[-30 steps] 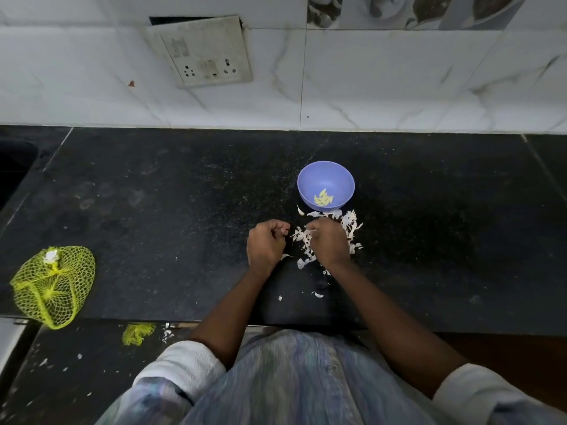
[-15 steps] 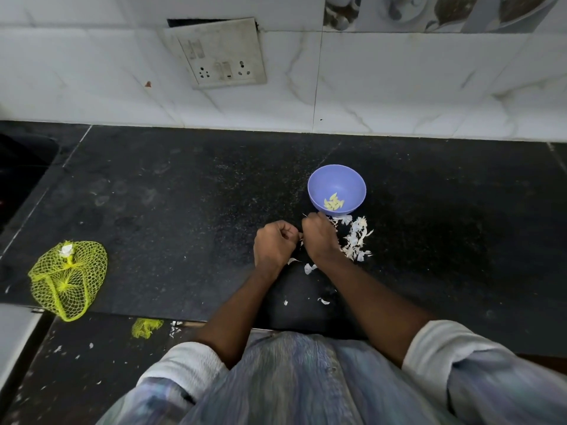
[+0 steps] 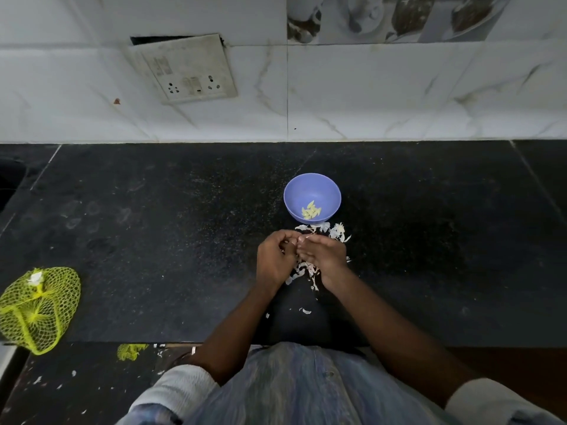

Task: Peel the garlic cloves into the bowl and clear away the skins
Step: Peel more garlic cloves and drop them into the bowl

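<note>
Person stands at a black stone counter (image 3: 153, 240), both hands together just in front of a small purple bowl (image 3: 312, 185). Left hand (image 3: 274, 262) has its fingers curled in toward the right hand (image 3: 323, 256), and the fingertips of the two meet over the counter; something small seems pinched between them, probably a garlic clove, but it's hidden by the fingers, so I can't tell what either hand actually grips. Right-hand fingers are bent too, thumb side turned toward the left hand. The bowl sits upright on the counter, just beyond the hands, with a few peeled cloves (image 3: 310, 210) lying pale yellow at its bottom. Garlic skins (image 3: 336, 233) are scattered on the counter, white flakes between bowl and hands, more under and just behind the hands, a couple of stray bits nearer the counter edge. Well apart to the left, a yellow mesh bag (image 3: 38, 308) lies near the front edge of the counter, a white scrap caught at its top. A smaller yellow mesh scrap (image 3: 130, 351) and white flakes lie on the lower surface below the edge. White marble-look tiles behind, with a switch-and-socket plate (image 3: 187, 70) hanging tilted off the wall (image 3: 399, 96). Rolled-up pale sleeves show at both elbows.
</note>
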